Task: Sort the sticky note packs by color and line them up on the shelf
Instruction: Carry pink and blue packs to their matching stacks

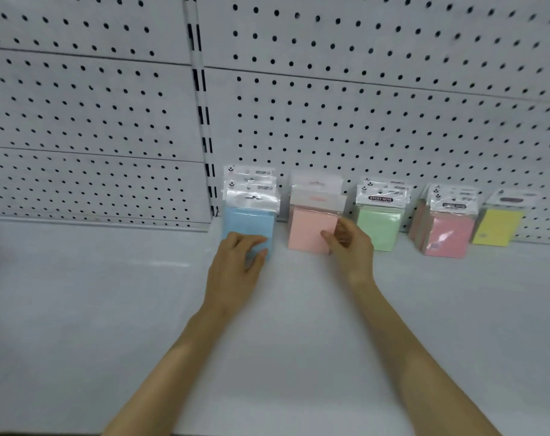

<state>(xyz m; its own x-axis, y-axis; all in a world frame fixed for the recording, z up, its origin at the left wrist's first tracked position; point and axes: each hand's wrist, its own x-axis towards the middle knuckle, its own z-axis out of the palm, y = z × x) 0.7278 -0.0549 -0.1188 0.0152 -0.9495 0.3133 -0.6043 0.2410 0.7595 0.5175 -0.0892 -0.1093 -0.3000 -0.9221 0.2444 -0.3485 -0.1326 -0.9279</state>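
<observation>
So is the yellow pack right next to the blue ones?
No, the yellow pack stands at the row's right end and the blue packs at its left end, with three other colour groups between them.

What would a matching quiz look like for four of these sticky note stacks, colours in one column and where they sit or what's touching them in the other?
Column one:
1. blue packs
2. light pink packs
3. green packs
4. yellow pack

Column two:
A. rightmost in view
B. the left hand holds it
C. the right hand pinches its right edge
D. untouched, just left of the darker pink packs

Pairs: 1-B, 2-C, 3-D, 4-A.
</observation>
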